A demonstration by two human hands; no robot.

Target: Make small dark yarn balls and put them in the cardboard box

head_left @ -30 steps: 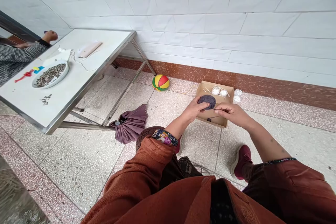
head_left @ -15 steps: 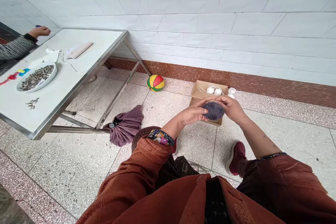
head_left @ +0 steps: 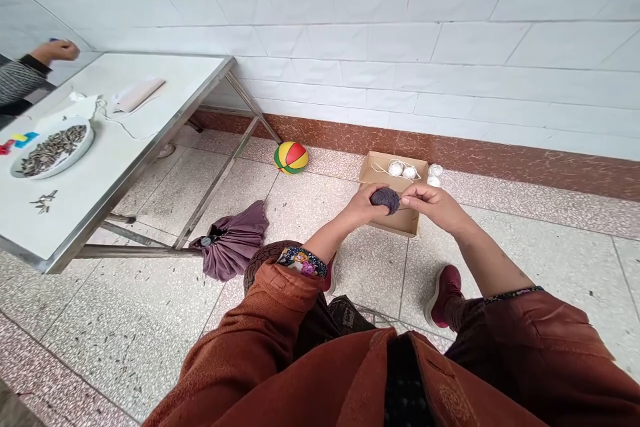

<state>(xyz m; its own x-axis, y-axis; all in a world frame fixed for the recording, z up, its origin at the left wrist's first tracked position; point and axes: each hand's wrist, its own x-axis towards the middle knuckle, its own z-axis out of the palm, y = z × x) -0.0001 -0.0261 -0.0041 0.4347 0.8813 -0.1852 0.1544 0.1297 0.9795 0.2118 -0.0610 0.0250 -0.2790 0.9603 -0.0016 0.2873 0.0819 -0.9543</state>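
Note:
A dark grey ball of yarn (head_left: 385,200) is gripped between the thumb and fingers of my left hand (head_left: 364,205), above a shallow cardboard box (head_left: 387,226). Just right of the ball, my right hand (head_left: 434,205) is closed in a pinch on what looks like the yarn's loose strand, which is very thin here. White yarn balls (head_left: 403,169) lie in the far part of the box. More white balls (head_left: 435,175) rest on the floor against its right side.
At left stands a metal-framed table (head_left: 165,103) with a dish of seeds (head_left: 55,150) and a rolled cloth (head_left: 139,95). Another person's hand (head_left: 57,51) is behind it. A striped ball (head_left: 291,157) and a purple cloth (head_left: 237,243) lie on the floor.
My right hand has come off the grey yarn ball and moved slightly right, fingers pinched. The left hand still holds the ball, now turned. The view has shifted a little.

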